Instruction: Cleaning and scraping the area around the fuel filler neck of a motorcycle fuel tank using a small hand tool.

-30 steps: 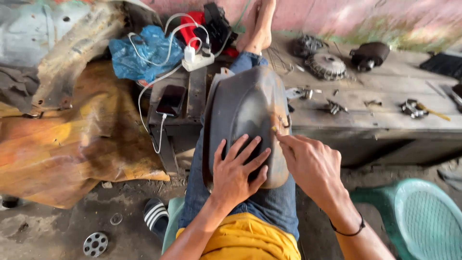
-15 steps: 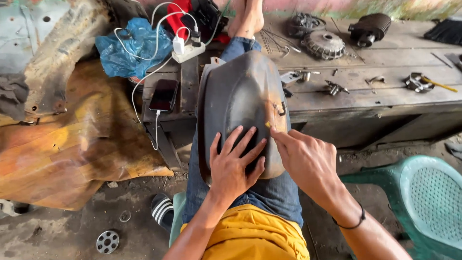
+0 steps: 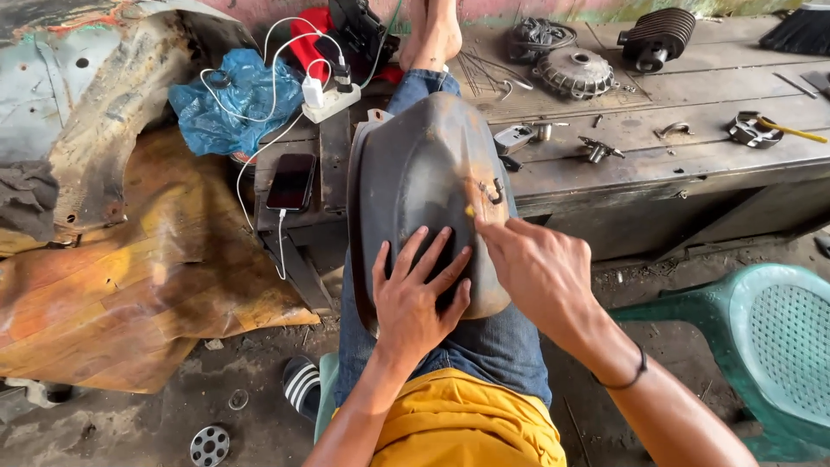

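Observation:
A dark grey curved body panel (image 3: 424,173) lies along my outstretched leg in jeans. My left hand (image 3: 419,294) presses flat on its near end with the fingers spread. My right hand (image 3: 536,268) pinches a small yellowish piece (image 3: 471,210) against the panel's right side, beside a rusty patch with a small metal hook (image 3: 494,192). My bare foot (image 3: 430,39) rests on the low wooden bench (image 3: 657,156).
A phone (image 3: 291,182) charges from a white power strip (image 3: 331,102) by a blue plastic bag (image 3: 233,99). Engine parts (image 3: 575,71) and tools lie on the bench. Rusty orange sheet metal (image 3: 112,285) fills the left. A green plastic chair (image 3: 769,337) stands right.
The view has shifted slightly. My right hand has kept rubbing the small piece on the panel's right side near the hook; my left hand stays flat on the panel.

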